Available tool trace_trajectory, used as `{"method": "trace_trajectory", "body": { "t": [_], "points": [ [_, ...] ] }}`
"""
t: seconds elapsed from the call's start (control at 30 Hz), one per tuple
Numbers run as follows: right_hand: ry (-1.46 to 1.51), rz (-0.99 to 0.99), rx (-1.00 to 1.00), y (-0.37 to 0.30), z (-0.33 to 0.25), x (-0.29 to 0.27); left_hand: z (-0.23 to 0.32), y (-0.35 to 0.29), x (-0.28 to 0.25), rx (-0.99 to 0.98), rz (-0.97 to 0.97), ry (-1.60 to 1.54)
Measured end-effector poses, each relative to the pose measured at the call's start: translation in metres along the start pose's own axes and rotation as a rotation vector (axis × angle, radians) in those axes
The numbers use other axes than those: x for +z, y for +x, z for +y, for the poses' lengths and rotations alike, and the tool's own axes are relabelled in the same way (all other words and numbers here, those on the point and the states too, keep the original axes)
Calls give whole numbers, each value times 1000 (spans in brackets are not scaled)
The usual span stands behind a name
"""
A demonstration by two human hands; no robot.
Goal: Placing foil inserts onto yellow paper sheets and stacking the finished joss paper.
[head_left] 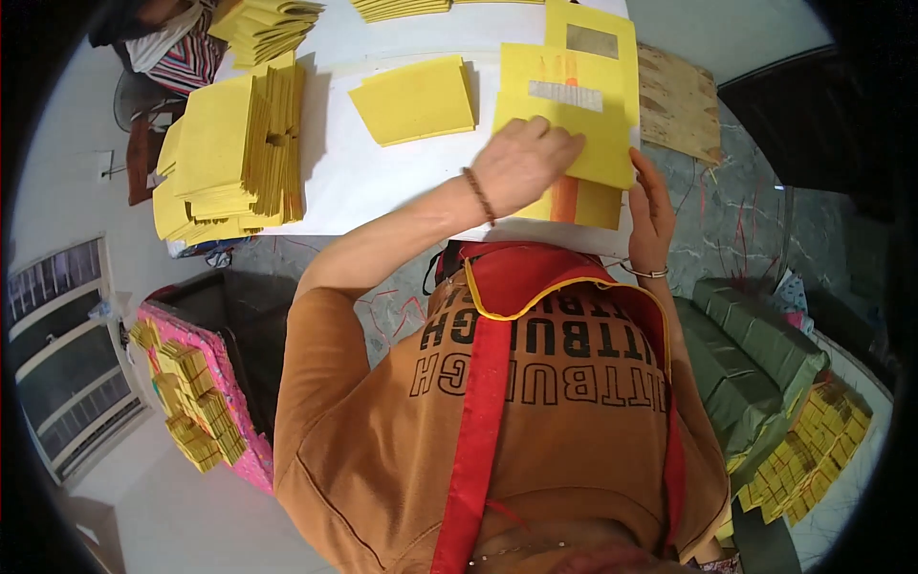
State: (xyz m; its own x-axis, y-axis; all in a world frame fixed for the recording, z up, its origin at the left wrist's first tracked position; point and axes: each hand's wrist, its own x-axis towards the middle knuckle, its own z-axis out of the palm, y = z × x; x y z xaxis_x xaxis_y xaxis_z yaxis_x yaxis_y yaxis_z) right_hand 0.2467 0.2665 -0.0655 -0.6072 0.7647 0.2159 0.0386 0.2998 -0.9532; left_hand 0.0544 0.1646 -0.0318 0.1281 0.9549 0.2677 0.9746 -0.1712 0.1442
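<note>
Well, sweatshirt (373, 440) lettering (553, 337); fingers (555, 140) on yellow paper (604, 148).

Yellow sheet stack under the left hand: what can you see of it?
The yellow sheet stack looks like paper or thin card, its pieces overlapping unevenly and lying flat on the right side of the white table. Two grey rectangular patches show, with orange-red streaks beside one and a broader orange-red band at the near end. The left hand rests on top, fingers curled; the right hand is at its right edge, contact unclear.
</note>
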Motion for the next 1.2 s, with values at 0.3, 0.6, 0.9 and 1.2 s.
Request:
{"method": "trace_trajectory", "body": {
  "t": [0.3, 0.6, 0.9, 1.2],
  "points": [
    [-411, -224, -188, 5, 5, 9, -84, -89, -33, -242, 212, 317],
    [-463, -243, -208, 3, 11, 14, -145, -109, 66, -288, 44, 388],
    [-476, -261, -287, 8, 13, 8, -139, -103, 72, -463, -508, 294],
    [-541, -283, -388, 19, 19, 4, -159, -99, 45, -447, -402, -53]
  ]
}}
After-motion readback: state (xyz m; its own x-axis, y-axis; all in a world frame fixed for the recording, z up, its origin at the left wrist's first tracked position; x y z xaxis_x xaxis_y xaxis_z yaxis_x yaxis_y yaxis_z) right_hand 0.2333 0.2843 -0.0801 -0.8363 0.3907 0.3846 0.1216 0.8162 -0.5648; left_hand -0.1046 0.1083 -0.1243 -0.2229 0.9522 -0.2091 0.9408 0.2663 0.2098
